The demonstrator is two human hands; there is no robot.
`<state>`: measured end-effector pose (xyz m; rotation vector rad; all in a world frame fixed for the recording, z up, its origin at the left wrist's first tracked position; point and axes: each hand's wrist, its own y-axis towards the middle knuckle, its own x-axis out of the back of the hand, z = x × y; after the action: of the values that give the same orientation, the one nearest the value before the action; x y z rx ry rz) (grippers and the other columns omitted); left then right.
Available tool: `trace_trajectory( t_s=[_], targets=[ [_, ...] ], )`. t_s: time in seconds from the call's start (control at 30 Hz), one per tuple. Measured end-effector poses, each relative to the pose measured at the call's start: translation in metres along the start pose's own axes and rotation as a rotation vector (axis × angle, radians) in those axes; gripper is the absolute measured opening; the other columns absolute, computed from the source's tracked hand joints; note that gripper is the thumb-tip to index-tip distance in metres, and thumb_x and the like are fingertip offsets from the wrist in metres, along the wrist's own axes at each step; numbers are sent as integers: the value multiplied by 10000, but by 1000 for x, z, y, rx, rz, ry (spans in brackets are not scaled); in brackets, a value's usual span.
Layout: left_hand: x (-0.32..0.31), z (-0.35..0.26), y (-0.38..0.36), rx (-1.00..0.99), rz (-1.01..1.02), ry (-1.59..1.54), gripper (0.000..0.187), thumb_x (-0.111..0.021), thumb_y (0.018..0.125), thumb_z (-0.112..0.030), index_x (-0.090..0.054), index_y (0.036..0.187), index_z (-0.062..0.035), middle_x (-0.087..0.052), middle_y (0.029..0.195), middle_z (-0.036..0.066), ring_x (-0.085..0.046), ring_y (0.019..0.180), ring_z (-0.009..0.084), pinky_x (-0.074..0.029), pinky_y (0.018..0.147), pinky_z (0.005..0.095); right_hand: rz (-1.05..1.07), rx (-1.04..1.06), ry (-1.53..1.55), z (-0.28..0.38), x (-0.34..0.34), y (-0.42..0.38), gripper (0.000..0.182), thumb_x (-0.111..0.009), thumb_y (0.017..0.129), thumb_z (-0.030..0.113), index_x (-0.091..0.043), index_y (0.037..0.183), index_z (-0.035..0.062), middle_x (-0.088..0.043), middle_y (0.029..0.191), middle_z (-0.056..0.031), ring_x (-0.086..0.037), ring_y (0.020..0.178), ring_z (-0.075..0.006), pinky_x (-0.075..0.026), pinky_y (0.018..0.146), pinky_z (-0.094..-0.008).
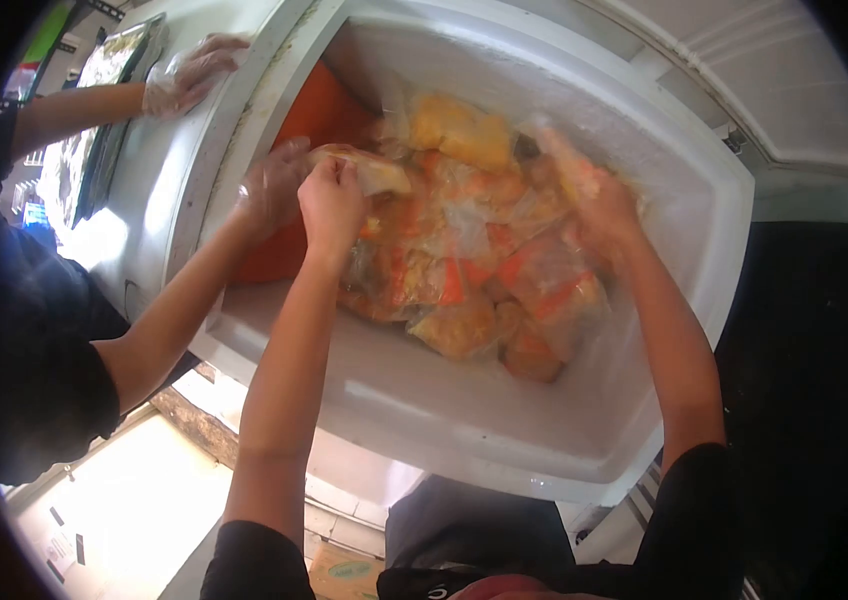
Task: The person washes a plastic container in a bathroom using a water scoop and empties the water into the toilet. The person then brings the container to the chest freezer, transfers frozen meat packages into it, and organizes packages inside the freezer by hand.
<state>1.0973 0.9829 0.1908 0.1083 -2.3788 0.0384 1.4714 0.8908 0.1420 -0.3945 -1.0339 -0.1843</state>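
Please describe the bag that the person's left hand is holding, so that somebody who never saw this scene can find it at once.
Look into the open white chest freezer, full of orange and yellow food bags. Near its upper left corner, the left hand grips a pale clear bag. Unlike the others, it is lifted above the pile, beside a co-worker's gloved hand.

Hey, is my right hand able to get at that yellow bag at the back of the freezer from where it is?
Probably yes. The right hand is already down among the bags, and the yellow bag lies on top of the pile with nothing over it. The freezer is open.
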Motion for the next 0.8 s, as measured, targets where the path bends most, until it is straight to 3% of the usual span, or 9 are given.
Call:
trace_trajectory(
  t_s=[0.07, 0.17, 0.23, 0.3, 0.43, 0.5, 0.6, 0.67, 0.8],
  targets=[
    [44, -31, -45, 87, 108, -258, 174, -574, 887, -142, -619, 870, 25, -630, 726, 114, -576, 679, 192, -455, 649, 299, 57, 125, 413, -5, 29, -30, 516, -603, 787, 112, -502, 1286, 23, -627, 1091, -85, -626, 954, -236, -486, 838, -342],
    [123, -49, -134, 39, 145, -452, 153, -599, 897, -126, -620, 869, 23, -580, 719, 12, -484, 703, 62, -417, 646, 211, 194, -83, 840, 47, 83, -127, 575, -607, 750, 75, -468, 1299, -24, -605, 1088, -79, -591, 966, -165, -482, 846, -293],
    [197, -48, -187, 64, 166, -392, 85, -608, 849, -41, -657, 865, 27, -645, 780, 70, -576, 734, 116, -450, 699, 249, 299, -151, 961, 40, 93, -179, 647, -647, 687, 43, -453, 1300, -28, -590, 1134, -102, -581, 1028, -181, -482, 875, -312],
    [251, -27, -245, -23, -19, -202, 143, -674, 741, -138, -669, 704, 0, -652, 769, 131, -603, 680, 246, -476, 693, 311, 342, -160, 1039, 37, 102, -238, 760, -703, 596, 13, -434, 1306, -30, -576, 1169, -114, -569, 1087, -198, -487, 881, -329],
    [313, 18, -344, 60, -390, -718, 214, -616, 741, -99, -531, 545, -80, -495, 615, 31, -515, 578, 219, -433, 529, 337, 351, -157, 1124, 60, 96, -323, 826, -776, 521, -6, -459, 1283, -35, -607, 1098, -102, -595, 1046, -200, -499, 848, -322],
    [331, 23, -371, -188, -315, -944, 178, -618, 733, -75, -556, 567, -82, -463, 594, 7, -507, 573, 208, -419, 511, 332, 695, -44, 1014, 87, 90, -341, 747, -774, 558, -3, -500, 1252, -30, -632, 1029, -70, -610, 989, -166, -496, 833, -306],
    [369, 28, -391, -292, -155, -581, 95, -638, 713, -33, -603, 629, -62, -505, 624, 28, -514, 575, 201, -401, 497, 352, 1165, 166, 692, 131, 63, -369, 633, -778, 616, 57, -558, 1206, -6, -659, 943, -45, -610, 909, -110, -491, 810, -288],
    [385, 41, -410, -20, 185, 40, 38, -620, 719, 0, -637, 735, -30, -552, 669, 78, -534, 599, 254, -428, 543, 374, 1110, 101, 602, 147, 22, -409, 561, -735, 682, 106, -561, 1207, 10, -665, 973, -64, -607, 903, -95, -491, 803, -277],
    [330, 130, -450, 85, 235, 185, 90, -570, 802, -15, -618, 877, -30, -615, 764, 161, -574, 722, 373, -450, 634, 422, 863, -119, 458, 149, -116, -485, 497, -672, 753, 230, -558, 1205, 57, -663, 1048, -173, -645, 998, -298, -491, 854, -340]
  ],
)
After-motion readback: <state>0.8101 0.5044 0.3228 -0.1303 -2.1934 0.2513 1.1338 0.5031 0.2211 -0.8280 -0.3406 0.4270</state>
